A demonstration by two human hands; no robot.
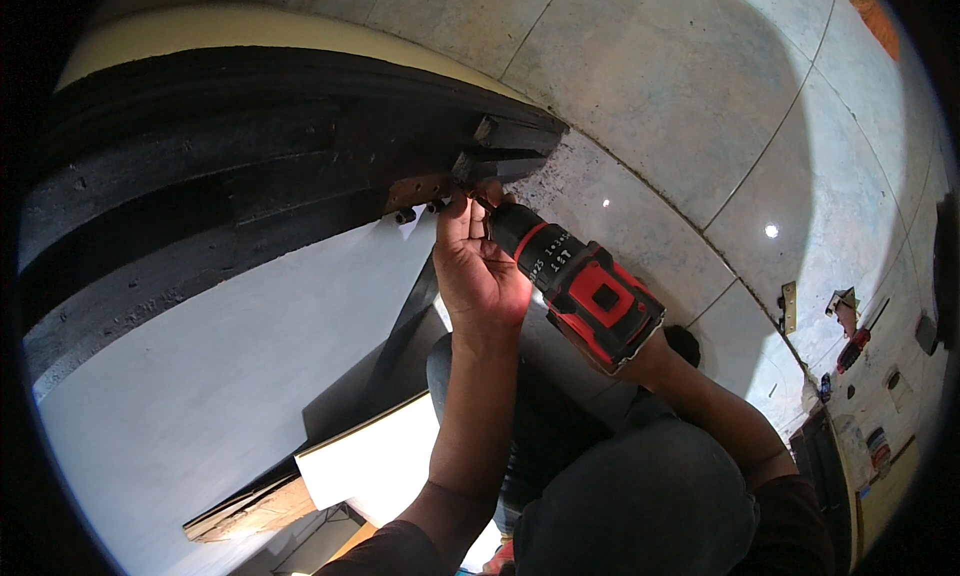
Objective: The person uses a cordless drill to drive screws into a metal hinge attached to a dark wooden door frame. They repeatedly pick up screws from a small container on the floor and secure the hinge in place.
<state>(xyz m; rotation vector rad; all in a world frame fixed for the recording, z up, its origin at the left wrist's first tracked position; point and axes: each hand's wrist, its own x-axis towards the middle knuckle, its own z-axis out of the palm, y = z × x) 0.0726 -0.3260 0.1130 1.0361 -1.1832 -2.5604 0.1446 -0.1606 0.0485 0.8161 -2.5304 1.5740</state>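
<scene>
A red and black cordless drill is in my right hand, whose fingers are mostly hidden behind the tool. Its nose points up and left at the end of a black wooden frame. My left hand is raised palm toward me, fingertips drawn together at the drill's tip against the frame. What those fingertips pinch is too small and shadowed to make out. Just left of them, a brown metal plate with holes lies on the frame's edge, with small dark round parts below it.
On the tiled floor at the right lie a red and black screwdriver, a brass-coloured metal plate and several small parts. A white panel spans the left below the frame. Broken wood sits at the lower left.
</scene>
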